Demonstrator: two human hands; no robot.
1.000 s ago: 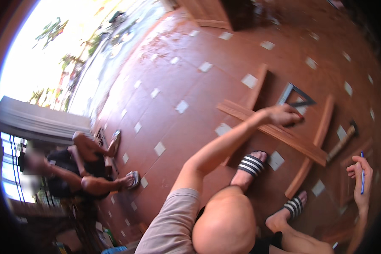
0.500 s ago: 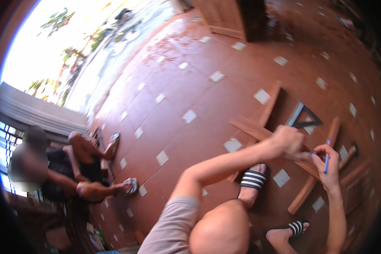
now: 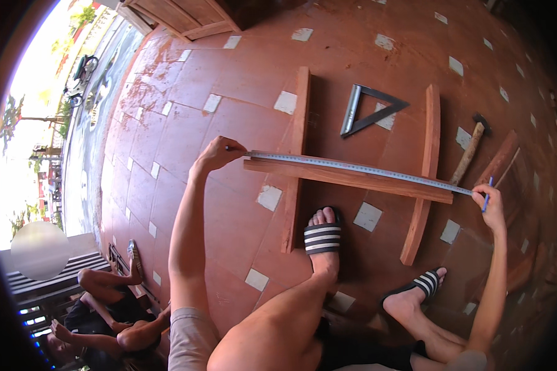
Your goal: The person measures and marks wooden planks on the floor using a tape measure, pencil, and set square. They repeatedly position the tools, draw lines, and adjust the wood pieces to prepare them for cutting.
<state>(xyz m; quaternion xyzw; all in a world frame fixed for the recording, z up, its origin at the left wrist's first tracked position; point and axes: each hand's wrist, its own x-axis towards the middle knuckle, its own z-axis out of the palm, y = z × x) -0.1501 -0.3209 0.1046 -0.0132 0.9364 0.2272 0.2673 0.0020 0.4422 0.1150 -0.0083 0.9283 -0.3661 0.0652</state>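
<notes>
A pale tape measure (image 3: 353, 167) is stretched along a wooden plank (image 3: 353, 179), just above its far edge. My left hand (image 3: 215, 154) is closed on the tape's left end, past the plank's end; a small dark part shows between the fingers. At the other end my right hand (image 3: 491, 206) pinches the tape, with a slim blue pen (image 3: 487, 194) also in its fingers. The plank lies across two wooden battens, a left one (image 3: 301, 117) and a right one (image 3: 432, 123). My fingers hide the tape's case.
Beyond the plank lies a black triangular square (image 3: 377, 99) with a metal edge. A hammer (image 3: 469, 151) and a wooden panel (image 3: 501, 185) are at the right. My sandalled feet stand near the plank. Another person (image 3: 114, 309) sits at lower left; a wooden cabinet (image 3: 185, 18) stands far off.
My hands were close together near the plank's right end. Now the left hand is far to the left, and the tape is drawn out between both hands. The view has turned.
</notes>
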